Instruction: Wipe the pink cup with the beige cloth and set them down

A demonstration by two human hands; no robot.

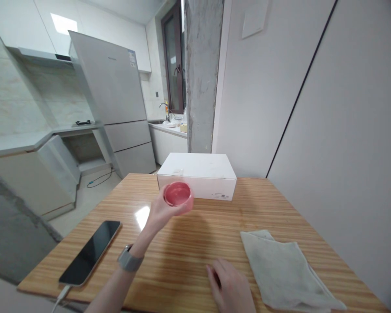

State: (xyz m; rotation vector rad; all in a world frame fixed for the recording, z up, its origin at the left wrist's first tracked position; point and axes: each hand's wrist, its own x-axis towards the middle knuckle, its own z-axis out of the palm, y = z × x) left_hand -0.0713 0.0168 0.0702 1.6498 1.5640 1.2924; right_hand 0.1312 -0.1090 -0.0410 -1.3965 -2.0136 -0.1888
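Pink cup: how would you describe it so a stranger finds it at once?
Look for the wood-grain table with a white box near its far edge. Overlapping the box's front in this view, the left hand holds the pink cup, its mouth toward the camera. Its colour sets it apart from the white box, dark phone and pale cloth.

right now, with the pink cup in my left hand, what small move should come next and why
Perhaps lower the pink cup onto the wooden table, in front of the white box: the left hand appears to hold it above the surface, while the right hand, beside the grey cloth, isn't supporting it.
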